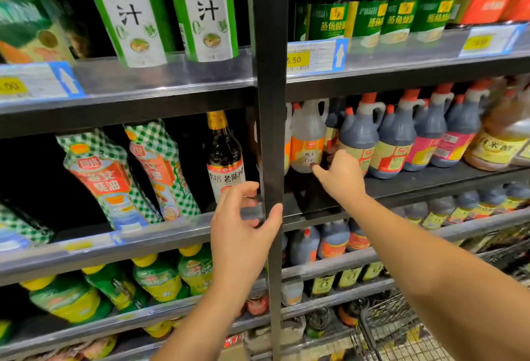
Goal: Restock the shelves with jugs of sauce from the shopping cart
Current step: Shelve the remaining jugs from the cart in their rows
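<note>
Dark sauce jugs with red caps and handles (358, 137) stand in a row on the middle right shelf (430, 181). A clear jug with an orange label (307, 137) stands at the row's left end. My right hand (341, 177) reaches onto that shelf between the clear jug and the first dark jug; its thumb touches the clear jug's base and its fingers are hidden behind the hand. My left hand (243, 226) is at the black upright post (271, 102), thumb on its front, fingers curved beside it, holding nothing. The wire shopping cart (401, 332) shows at the bottom right.
The left bay holds checked pouches (106, 177), a tall dark bottle (225, 157) and green-yellow bottles (157, 280) below. Green-labelled bottles (398, 19) fill the upper right shelf. More dark jugs (332, 240) stand on the lower right shelf. Price rails edge every shelf.
</note>
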